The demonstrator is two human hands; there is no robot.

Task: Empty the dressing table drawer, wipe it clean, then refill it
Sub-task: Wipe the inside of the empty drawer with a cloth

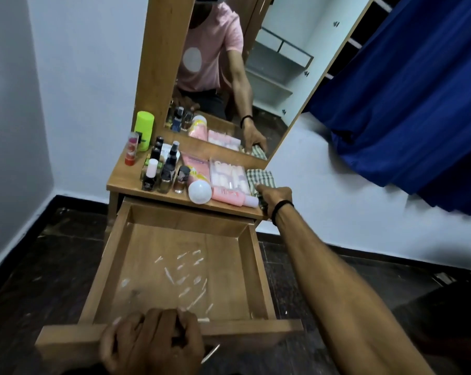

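The drawer (172,269) stands pulled out at 6 o'clock, empty but streaked with white smears. The left hand (150,342) is clamped over its front edge. At 1 o'clock the right hand (276,197) grips the checked cloth (260,178) on the desk (126,180), just beside the pink bottles (229,196).

We look down into a corner where pale, bluish-white walls (74,63) meet a dark, mottled stone floor (39,266) edged with a black skirting strip (364,253). A deep blue curtain (418,90) hangs on the right. In the tall wood-framed mirror (269,77) we see reflected white shelves and a wooden door, all under dim, even light.
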